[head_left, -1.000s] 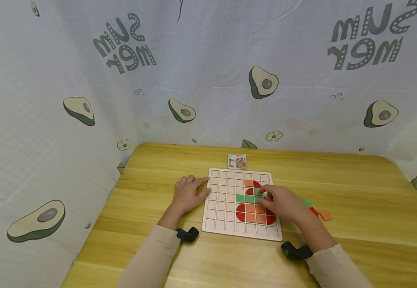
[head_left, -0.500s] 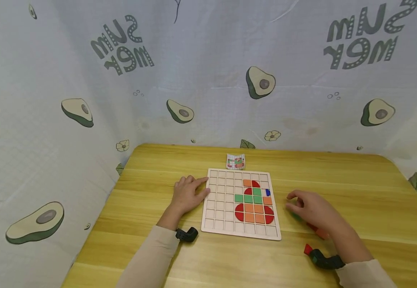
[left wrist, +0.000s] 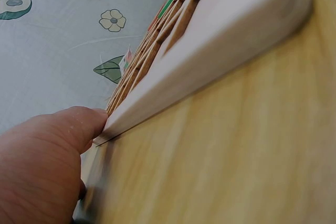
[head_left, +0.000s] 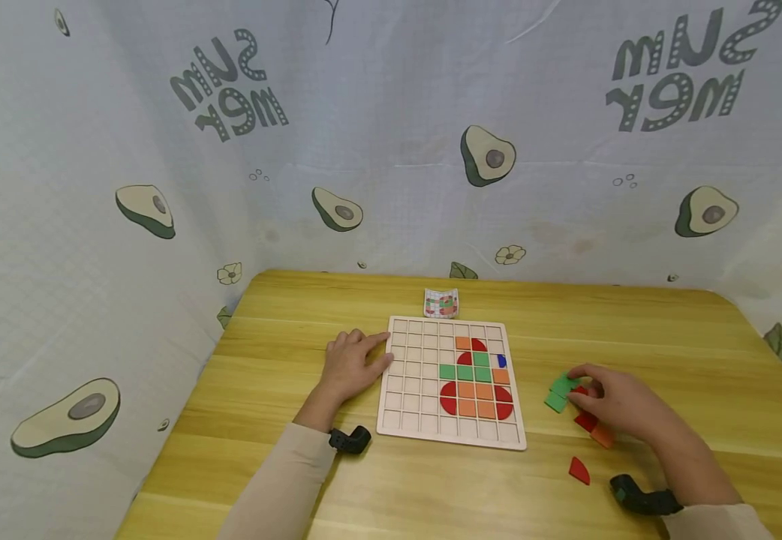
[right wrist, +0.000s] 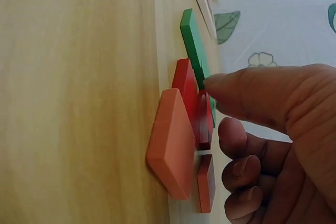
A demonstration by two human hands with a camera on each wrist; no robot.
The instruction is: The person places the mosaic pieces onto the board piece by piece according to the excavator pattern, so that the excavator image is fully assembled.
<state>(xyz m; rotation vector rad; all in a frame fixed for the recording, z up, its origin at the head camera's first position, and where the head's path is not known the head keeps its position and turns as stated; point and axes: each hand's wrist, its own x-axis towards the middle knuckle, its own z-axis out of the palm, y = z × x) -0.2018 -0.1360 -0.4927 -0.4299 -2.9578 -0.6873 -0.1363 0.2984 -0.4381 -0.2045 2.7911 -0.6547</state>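
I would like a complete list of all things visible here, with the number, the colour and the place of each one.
Grid board: one, pale wood, centre of the table, partly filled with orange, green, red and blue tiles.
Pattern card: one, white with coloured print, behind the board.
Green tiles: two, on the table right of the board, at the right fingertips.
Red quarter-round tile: one, alone near the front edge.
Orange tile: one, beside the right hand.
Table: one, yellow wood.
Avocado-print cloth: pale, behind and at the left.
Left hand: rests flat against the board's left edge.
Right hand: curled over the loose tiles, touching them.
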